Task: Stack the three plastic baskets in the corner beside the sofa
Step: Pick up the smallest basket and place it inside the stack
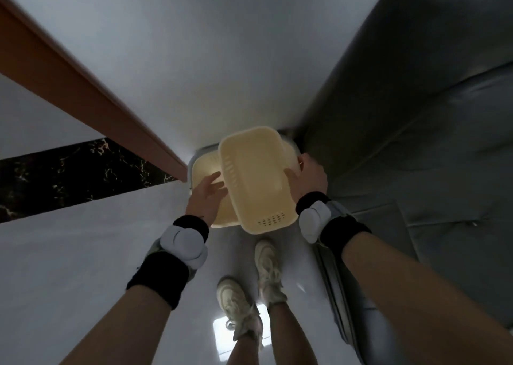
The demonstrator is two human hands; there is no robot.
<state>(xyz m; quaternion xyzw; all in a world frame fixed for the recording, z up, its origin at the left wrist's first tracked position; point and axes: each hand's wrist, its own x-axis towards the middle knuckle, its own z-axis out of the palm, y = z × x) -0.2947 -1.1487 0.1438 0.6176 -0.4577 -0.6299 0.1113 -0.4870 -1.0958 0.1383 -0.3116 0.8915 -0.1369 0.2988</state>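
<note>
A cream plastic basket (256, 178) with slotted walls hangs tilted above the floor corner. My right hand (309, 174) grips its right rim. My left hand (208, 195) has its fingers spread against the basket's left side and seems to steady it. Beneath it a second cream basket (204, 164) rests on the floor in the corner, partly covered by the upper one; its right rim (290, 149) peeks out beyond. A third basket cannot be told apart. The dark grey sofa (402, 114) stands directly to the right.
A white wall (180, 59) closes the corner ahead. An orange-brown wooden strip (83, 87) runs along the left. A black marble band (69, 176) crosses the glossy white floor (83, 253). My two pale sneakers (266, 267) stand just behind the baskets.
</note>
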